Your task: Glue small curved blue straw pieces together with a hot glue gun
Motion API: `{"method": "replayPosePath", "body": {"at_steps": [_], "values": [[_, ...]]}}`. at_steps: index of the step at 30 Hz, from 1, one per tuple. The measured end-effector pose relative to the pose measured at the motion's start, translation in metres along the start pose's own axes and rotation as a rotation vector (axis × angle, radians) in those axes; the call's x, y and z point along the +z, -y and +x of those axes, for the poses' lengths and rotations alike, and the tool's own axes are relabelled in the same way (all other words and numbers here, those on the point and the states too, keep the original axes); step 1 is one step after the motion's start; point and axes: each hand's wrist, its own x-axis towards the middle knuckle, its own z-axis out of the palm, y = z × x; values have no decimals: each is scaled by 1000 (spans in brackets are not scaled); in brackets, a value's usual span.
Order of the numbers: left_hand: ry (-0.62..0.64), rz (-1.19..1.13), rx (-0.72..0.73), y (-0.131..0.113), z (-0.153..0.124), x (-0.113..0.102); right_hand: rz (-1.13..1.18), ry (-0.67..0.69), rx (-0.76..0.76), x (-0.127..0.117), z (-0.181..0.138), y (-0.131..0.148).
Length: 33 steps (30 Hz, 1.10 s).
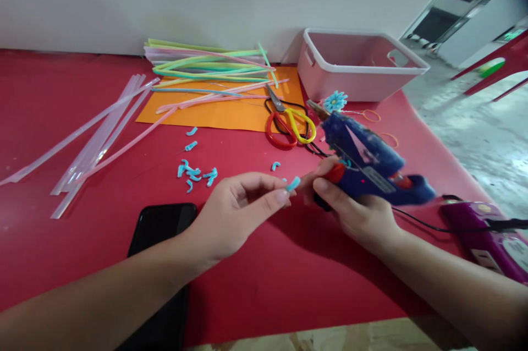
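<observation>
Between the thumb and fingers of my left hand (235,213) is a short blue piece of pipe cleaner (293,184). My right hand (358,213) is wrapped round a blue hot glue gun (367,155), whose nozzle points up and to the left, away from the blue piece. The fingertips of both hands are close together. Several more short blue pipe cleaner pieces (190,170) lie loose on the red table, left of my hands. Just behind the glue gun's nozzle sits a blue pipe cleaner flower (335,101).
Red and yellow-handled scissors (291,125) rest partly on an orange sheet (165,114) under a pile of coloured pipe cleaners (210,67). Clear glue sticks (103,131) lie left. A pink bin (342,78) stands behind, a black phone (160,307) by my left forearm, a purple device (482,235) right.
</observation>
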Motion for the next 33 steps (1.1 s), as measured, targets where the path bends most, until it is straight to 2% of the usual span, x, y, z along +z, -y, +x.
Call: {"method": "replayPosePath", "body": {"at_steps": [5, 10, 16, 23, 33], "values": [[-82, -324, -64, -2, 4, -3, -461, -116, -167, -3, -7, -5], [-102, -436, -43, -6, 5, 0, -613, -98, -290, -6, -10, -3], [-95, -414, -25, -6, 3, 0, -603, -13, -410, -8, -10, -4], [-101, -391, 4, -5, 4, 0, -636, -64, -368, -7, -10, -3], [-143, -316, 8, -5, 2, -2, -586, -3, -361, -9, -10, -5]]}}
